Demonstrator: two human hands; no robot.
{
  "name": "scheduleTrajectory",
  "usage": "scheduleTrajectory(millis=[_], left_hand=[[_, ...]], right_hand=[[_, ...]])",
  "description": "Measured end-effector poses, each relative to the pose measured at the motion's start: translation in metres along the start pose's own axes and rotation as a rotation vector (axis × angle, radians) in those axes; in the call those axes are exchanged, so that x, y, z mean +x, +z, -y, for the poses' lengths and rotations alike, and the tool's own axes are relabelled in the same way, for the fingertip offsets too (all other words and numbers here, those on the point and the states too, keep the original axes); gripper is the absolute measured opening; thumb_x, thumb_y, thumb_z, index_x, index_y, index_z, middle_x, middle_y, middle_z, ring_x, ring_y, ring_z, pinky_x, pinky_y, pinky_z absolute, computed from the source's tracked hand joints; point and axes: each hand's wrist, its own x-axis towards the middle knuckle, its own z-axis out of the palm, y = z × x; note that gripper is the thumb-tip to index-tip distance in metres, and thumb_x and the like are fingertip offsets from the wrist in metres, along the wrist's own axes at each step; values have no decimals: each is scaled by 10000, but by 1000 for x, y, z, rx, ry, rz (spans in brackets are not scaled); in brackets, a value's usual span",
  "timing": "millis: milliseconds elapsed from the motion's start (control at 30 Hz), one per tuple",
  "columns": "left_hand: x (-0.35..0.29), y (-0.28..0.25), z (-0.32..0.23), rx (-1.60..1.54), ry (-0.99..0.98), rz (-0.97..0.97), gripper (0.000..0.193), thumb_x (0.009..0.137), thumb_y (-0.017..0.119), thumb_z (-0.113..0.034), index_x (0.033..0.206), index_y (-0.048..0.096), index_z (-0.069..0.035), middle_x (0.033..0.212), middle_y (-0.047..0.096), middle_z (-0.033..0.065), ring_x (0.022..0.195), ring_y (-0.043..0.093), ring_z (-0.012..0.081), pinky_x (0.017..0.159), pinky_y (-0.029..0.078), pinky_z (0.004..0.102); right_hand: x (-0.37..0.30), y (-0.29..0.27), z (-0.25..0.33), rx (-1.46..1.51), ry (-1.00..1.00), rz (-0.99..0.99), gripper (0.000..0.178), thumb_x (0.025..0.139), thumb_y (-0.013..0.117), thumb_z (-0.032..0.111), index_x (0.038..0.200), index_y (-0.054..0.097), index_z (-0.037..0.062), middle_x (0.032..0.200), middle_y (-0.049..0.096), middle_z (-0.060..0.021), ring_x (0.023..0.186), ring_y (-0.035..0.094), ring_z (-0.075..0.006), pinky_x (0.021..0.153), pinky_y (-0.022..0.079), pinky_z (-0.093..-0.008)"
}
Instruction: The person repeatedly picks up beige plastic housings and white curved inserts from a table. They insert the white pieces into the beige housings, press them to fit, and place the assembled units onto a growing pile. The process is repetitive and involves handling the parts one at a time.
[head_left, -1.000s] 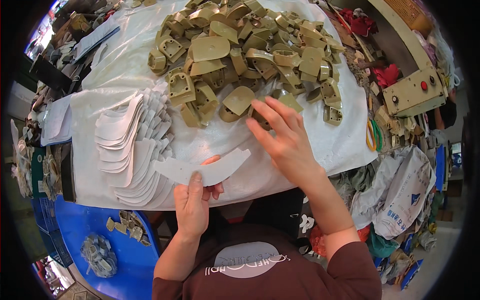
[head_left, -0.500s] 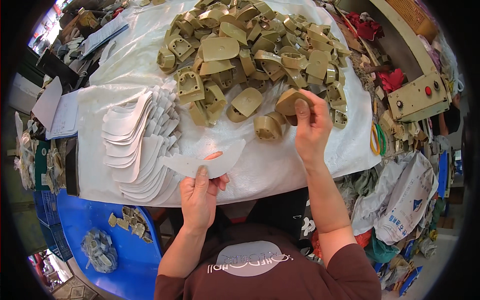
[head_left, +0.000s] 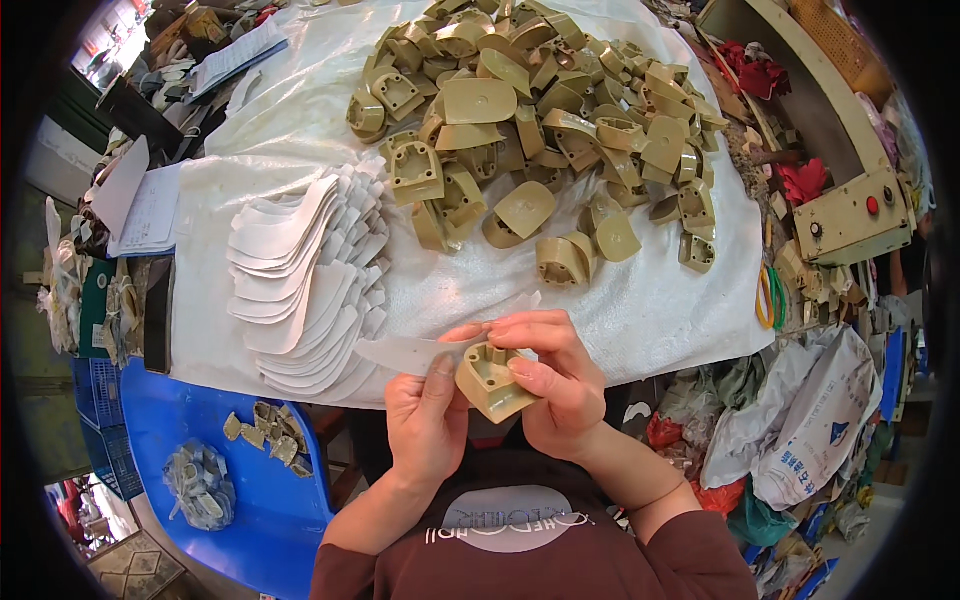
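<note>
Close to my body, my left hand (head_left: 428, 420) pinches a thin white curved strip (head_left: 405, 352) between thumb and fingers. Beside it, my right hand (head_left: 555, 385) grips a tan plastic shoe heel (head_left: 496, 380), its hollow side with small holes turned up. Strip and heel meet between the two hands; fingers hide whether the strip is pressed against the heel's wall. To the left lies a fanned stack of like white strips (head_left: 300, 290). Beyond the hands, a large heap of glossy tan heels (head_left: 560, 110) covers the far part of the table.
White plastic sheeting (head_left: 660, 310) covers the table. At lower left, a blue plastic chair (head_left: 170, 430) holds a clear bag (head_left: 198, 485) and several tan pieces. A control box with a red button (head_left: 855, 215) stands at right, above full plastic bags (head_left: 815, 410). Papers (head_left: 148, 215) lie at left.
My right hand has come from the heap toward my body with a heel, now tilted hollow side up. My left hand has moved slightly right, bringing the white strip to the heel.
</note>
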Motion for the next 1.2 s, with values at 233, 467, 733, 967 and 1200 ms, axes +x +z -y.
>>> scheduleTrajectory(millis=[233, 467, 733, 967, 1200], left_hand=[[-4, 0, -2, 9, 15, 28, 391, 1005, 393, -158, 1262, 445, 132, 1256, 531, 195, 1124, 558, 220, 946, 476, 342], [-9, 6, -2, 245, 52, -26, 416, 996, 394, -196, 1256, 463, 121, 1263, 528, 202, 1148, 538, 239, 973, 435, 357], [1, -3, -7, 784, 352, -27, 309, 970, 429, -89, 1196, 550, 85, 1099, 644, 178, 1011, 605, 174, 877, 459, 280], [-4, -4, -15, 947, 307, -127, 172, 911, 526, 3, 1023, 648, 49, 873, 683, 106, 696, 567, 100, 619, 441, 233], [-4, -2, 0, 1134, 443, -42, 264, 855, 548, 66, 1102, 629, 24, 904, 648, 147, 717, 584, 181, 646, 465, 265]], right_hand=[[-6, 3, -6, -60, -65, -14, 378, 755, 635, -86, 1086, 556, 78, 1065, 605, -146, 969, 581, -338, 785, 504, -414], [-6, 5, -8, -169, -92, -17, 411, 690, 671, -43, 1059, 552, 92, 1046, 609, -114, 896, 553, -288, 736, 467, -408], [-5, -4, -17, -428, -148, 20, 380, 645, 700, 67, 999, 590, 150, 968, 605, -11, 802, 483, -222, 735, 288, -402], [13, -18, 23, -682, 79, 427, 432, 585, 682, 16, 993, 608, 135, 904, 549, 12, 832, 469, -212, 782, 257, -447], [11, -21, 20, -718, 132, 520, 387, 585, 663, 17, 957, 610, 112, 824, 493, 5, 819, 461, -208, 784, 249, -433]])
